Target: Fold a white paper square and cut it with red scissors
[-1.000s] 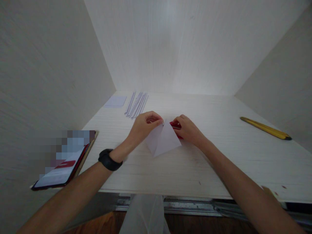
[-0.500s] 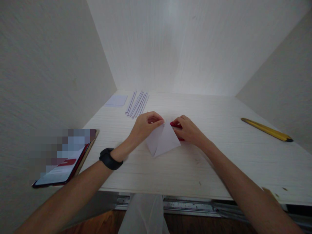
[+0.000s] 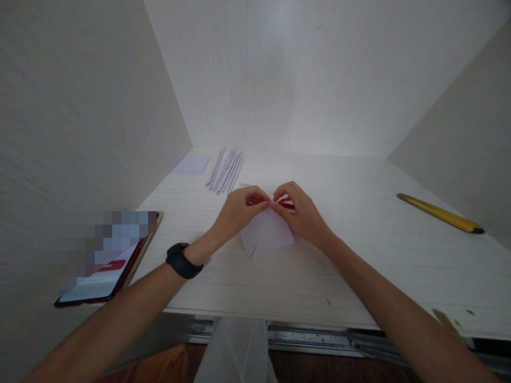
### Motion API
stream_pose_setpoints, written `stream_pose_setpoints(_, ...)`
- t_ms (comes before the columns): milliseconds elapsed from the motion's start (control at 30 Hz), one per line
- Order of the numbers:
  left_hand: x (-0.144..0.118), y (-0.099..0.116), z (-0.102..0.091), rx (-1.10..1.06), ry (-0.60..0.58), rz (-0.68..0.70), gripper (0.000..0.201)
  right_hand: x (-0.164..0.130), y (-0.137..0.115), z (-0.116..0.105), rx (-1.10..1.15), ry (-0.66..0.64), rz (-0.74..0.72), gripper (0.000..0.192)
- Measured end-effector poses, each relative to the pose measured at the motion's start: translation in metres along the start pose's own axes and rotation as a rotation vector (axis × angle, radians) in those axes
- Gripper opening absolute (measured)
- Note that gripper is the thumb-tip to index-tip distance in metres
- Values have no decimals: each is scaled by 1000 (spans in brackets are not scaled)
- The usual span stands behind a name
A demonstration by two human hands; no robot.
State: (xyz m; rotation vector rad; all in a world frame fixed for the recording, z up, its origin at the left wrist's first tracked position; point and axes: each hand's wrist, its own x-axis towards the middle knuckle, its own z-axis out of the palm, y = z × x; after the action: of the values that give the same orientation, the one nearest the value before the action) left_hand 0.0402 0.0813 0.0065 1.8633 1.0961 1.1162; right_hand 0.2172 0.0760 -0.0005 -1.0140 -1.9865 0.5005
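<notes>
A folded sheet of white paper (image 3: 268,232) is held up off the desk in front of me, its lower corners pointing toward me. My left hand (image 3: 248,205), with a black band on the wrist, pinches the paper's top edge between thumb and fingers. Close beside it, my right hand (image 3: 300,213) has its thumb and fingertips on the same top edge. Through the gap in the right hand's fingers shows a red object (image 3: 286,203), mostly hidden; its kind is not clear.
Several narrow folded paper strips (image 3: 227,171) lie at the back left, next to a stack of pale paper (image 3: 192,164). A tablet-like device (image 3: 99,276), partly blurred, rests at the left. A yellow cutter-like tool (image 3: 439,213) lies far right. White walls enclose the desk (image 3: 239,292).
My right hand has left the red object and moved left to the paper's top edge, meeting my left hand. The paper now looks flatter across its front.
</notes>
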Motion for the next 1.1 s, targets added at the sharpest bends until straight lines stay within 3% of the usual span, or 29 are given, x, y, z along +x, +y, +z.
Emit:
stream_pose_setpoints(400,0,4,-2,-15,-13,-9,10,-1,-3,1,20,-29,-15,6)
stream_pose_setpoints(900,1,6,-2,-270,-46,-131,13,0,-6,-2,119,-17,14,4)
stream_pose_setpoints(1100,0,8,-2,-304,-77,-93,11,-1,-4,-1,164,-18,28,4)
